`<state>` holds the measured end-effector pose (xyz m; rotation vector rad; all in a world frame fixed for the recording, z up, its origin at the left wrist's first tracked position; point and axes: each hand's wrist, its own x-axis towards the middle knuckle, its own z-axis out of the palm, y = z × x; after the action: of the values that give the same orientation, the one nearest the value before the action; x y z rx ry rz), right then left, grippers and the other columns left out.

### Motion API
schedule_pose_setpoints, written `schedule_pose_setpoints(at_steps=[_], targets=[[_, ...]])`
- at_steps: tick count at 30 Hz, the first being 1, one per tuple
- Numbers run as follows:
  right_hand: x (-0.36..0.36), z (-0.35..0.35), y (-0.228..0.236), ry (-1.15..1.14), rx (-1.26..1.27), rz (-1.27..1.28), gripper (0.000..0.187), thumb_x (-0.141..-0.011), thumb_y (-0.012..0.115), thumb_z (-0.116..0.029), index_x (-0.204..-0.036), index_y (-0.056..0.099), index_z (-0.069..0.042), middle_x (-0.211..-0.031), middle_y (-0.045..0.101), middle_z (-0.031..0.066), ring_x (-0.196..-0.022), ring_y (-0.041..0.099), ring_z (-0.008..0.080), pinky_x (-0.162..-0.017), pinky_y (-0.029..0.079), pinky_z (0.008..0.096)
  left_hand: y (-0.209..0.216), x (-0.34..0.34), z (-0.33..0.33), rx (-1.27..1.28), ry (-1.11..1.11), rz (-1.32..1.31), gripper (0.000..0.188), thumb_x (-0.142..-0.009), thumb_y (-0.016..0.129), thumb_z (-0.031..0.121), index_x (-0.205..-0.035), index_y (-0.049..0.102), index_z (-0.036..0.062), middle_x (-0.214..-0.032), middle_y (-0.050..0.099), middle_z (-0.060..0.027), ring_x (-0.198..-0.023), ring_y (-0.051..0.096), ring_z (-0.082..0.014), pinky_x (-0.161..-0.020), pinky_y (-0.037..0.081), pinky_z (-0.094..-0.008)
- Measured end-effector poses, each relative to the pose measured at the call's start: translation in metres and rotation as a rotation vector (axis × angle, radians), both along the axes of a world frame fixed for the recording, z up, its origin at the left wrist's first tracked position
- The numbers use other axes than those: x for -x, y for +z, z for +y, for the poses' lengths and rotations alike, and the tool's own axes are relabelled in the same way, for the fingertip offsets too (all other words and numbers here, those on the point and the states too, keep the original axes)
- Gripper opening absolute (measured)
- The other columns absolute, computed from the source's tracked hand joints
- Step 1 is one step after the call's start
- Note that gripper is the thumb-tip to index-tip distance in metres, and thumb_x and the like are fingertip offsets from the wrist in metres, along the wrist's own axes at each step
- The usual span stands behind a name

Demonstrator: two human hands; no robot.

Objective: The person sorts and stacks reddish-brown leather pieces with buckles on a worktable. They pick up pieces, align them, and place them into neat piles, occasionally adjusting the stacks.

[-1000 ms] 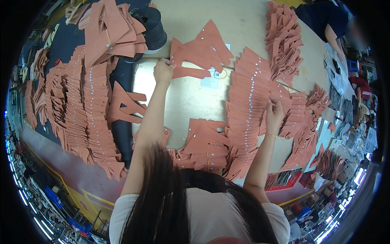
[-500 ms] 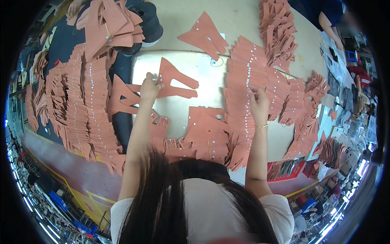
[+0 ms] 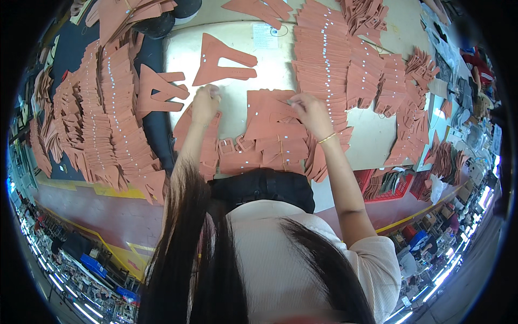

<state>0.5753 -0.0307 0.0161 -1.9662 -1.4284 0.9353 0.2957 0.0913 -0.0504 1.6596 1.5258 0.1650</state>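
Note:
My left hand (image 3: 206, 103) is closed, its fingertips curled together over a salmon-coloured stack with buckles (image 3: 193, 127); what they hold, if anything, is hidden. Just beyond it a flat, forked salmon piece (image 3: 208, 59) lies on the pale work surface (image 3: 178, 46). My right hand (image 3: 311, 112) pinches at the strap end of a salmon panel (image 3: 263, 113) in the middle; I cannot make out what sits between the fingertips. Nearer my body are buckled straps (image 3: 226, 146) and a banded bundle (image 3: 280, 151). A second forked piece (image 3: 151, 93) lies left of my left hand.
Long overlapping rows of salmon pieces with small white tags run along the left (image 3: 116, 97) and the right (image 3: 326, 54). A dark spool (image 3: 186, 6) stands at the far edge beside a heap of panels (image 3: 121, 16). A red crate (image 3: 396, 186) sits low at right.
The view has shifted, so the table sits higher in it. My right hand has moved from the right-hand row to the middle panel. My left hand has come off the forked piece, nearer me.

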Motion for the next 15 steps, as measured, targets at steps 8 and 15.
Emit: schedule_pose_setpoints(at_steps=[8,15], targets=[[0.04,0.007,-0.048,0.188,0.131,-0.342,0.029,-0.079,0.067,-0.011,-0.107,0.061,-0.008,-0.106,0.061,0.0108,-0.107,0.055,0.0308,-0.09,0.045,0.0435,-0.018,-0.015,-0.088,0.676,0.293,-0.328,0.031,-0.091,0.051,0.008,-0.12,0.056,-0.0039,-0.098,0.064,-0.0091,-0.08,0.062,-0.0157,-0.068,0.052,-0.0282],[0.041,0.019,-0.051,0.204,0.186,-0.238,0.024,-0.079,0.066,-0.009,-0.103,0.064,-0.008,-0.111,0.059,0.015,-0.102,0.057,0.0349,-0.087,0.046,0.0449,-0.016,-0.026,-0.095,0.747,0.446,-0.458,0.03,-0.092,0.049,0.008,-0.12,0.055,-0.0019,-0.094,0.061,-0.0045,-0.078,0.056,-0.0118,-0.068,0.048,-0.0257]])
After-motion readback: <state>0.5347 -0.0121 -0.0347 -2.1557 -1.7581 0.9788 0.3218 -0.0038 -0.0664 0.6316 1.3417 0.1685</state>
